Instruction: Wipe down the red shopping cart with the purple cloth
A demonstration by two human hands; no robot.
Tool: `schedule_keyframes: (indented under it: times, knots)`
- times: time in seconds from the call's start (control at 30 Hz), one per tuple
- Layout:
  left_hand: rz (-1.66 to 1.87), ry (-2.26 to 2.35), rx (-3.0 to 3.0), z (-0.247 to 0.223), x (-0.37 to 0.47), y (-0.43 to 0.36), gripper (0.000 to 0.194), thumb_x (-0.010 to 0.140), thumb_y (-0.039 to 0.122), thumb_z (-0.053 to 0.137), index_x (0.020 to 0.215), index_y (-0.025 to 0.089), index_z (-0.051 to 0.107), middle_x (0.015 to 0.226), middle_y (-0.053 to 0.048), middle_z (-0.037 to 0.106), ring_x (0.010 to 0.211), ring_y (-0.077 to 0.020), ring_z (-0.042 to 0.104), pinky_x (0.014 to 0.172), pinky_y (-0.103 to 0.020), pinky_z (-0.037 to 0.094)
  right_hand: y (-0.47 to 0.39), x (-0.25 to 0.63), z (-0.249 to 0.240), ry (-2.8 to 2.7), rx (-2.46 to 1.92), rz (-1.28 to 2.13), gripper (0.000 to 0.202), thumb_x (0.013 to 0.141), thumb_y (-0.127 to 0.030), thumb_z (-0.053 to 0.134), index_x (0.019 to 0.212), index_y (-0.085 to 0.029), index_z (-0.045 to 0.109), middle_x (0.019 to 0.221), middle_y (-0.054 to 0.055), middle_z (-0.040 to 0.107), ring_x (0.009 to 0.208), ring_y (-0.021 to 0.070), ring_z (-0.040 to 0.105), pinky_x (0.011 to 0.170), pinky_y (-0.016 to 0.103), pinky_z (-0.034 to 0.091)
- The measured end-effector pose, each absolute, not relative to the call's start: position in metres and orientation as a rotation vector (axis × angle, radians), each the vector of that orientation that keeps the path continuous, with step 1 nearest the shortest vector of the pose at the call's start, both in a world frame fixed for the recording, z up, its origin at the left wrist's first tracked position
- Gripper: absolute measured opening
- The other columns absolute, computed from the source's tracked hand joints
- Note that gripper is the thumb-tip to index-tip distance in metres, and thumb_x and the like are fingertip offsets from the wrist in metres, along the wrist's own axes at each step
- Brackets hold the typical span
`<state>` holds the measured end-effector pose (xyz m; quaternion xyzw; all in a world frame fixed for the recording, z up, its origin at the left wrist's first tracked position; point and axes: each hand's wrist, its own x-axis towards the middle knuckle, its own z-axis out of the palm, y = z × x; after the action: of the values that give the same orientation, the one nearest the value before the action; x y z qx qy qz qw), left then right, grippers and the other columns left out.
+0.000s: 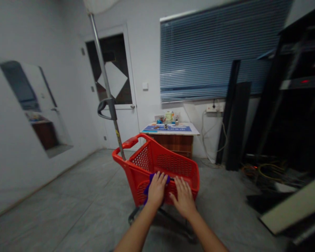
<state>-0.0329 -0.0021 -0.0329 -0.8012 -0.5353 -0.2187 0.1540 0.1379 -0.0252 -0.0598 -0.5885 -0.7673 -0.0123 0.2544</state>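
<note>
While left hand [157,189] rests on purple cloth [147,190], grip unclear, right hand [183,196] splays loosely.

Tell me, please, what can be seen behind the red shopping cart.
Behind the red shopping cart stands a wooden cabinet with small items on its blue-and-white top. The cart covers the cabinet's lower left part and much of the floor between them.

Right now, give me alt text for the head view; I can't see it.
A person's left hand rests on a purple cloth at the near side of a red shopping cart, the right hand beside it; behind are a cabinet and blinds.
</note>
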Motion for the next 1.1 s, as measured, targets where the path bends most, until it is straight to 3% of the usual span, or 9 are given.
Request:
schedule_keyframes:
  times: [0.67,0.9,1.1]
  knots:
    - [-0.695,-1.565,-2.235,-0.035,-0.042,0.004,0.05,0.089,0.004,0.037,0.134,0.021,0.054,0.137,-0.006,0.056,0.135,-0.0247,0.041,0.113,-0.05,0.035,-0.027,0.162,-0.08,-2.062,-1.54,-0.087,0.064,0.095,-0.051,0.036,0.151,-0.021,0.027,0.154,0.006,0.032,0.143,0.0237,0.024,0.117,0.046,0.022]
    - [-0.677,-1.477,-2.331,-0.04,-0.017,-0.003,0.044,0.093,0.012,0.042,0.135,0.022,0.052,0.138,-0.007,0.055,0.134,-0.0247,0.044,0.112,-0.049,0.036,-0.031,0.161,-0.072,-2.066,-1.557,-0.078,0.066,0.094,-0.053,0.036,0.15,-0.018,0.029,0.153,0.008,0.034,0.142,0.0243,0.027,0.116,0.045,0.022]
    - [-0.628,-1.381,-2.376,-0.031,-0.046,0.004,0.041,0.095,0.022,0.047,0.136,0.021,0.05,0.136,-0.008,0.058,0.132,-0.0259,0.046,0.112,-0.049,0.035,-0.031,0.165,-0.072,-2.103,-1.525,-0.063,0.064,0.095,-0.053,0.036,0.15,-0.02,0.029,0.153,0.006,0.034,0.141,0.0233,0.029,0.115,0.044,0.024]
